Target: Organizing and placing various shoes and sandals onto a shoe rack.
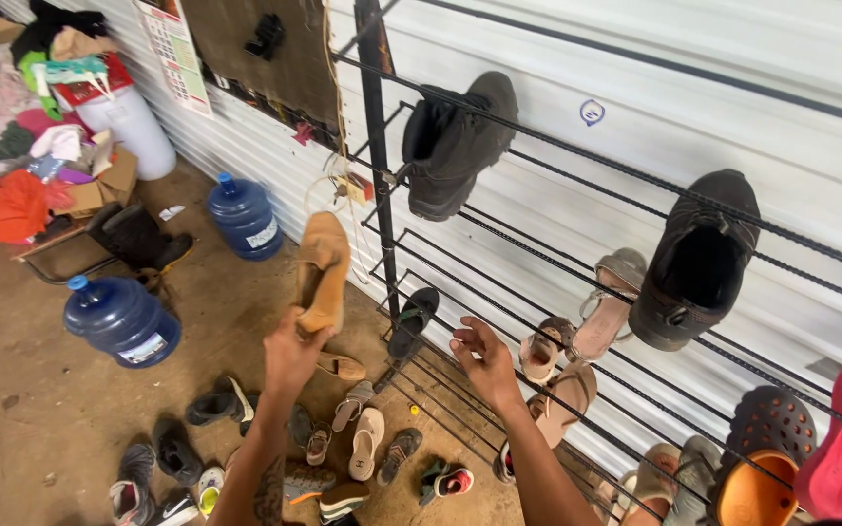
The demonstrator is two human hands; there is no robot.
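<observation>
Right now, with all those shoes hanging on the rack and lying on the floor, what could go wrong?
1. The left hand pinches the tan shoe only at its heel end, so it might slip and drop.
2. The black boot and black shoe lean on thin rack bars; a bump from the right hand could knock them off.
3. Loose shoes on the floor could trip someone.

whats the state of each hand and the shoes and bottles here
left hand: closed on the heel of a tan shoe, held up off the floor
right hand: open, empty, by the rack bars
black boot: hanging on the metal rack
dark shoe: resting on the rack
blue water bottles: upright, capped
</observation>
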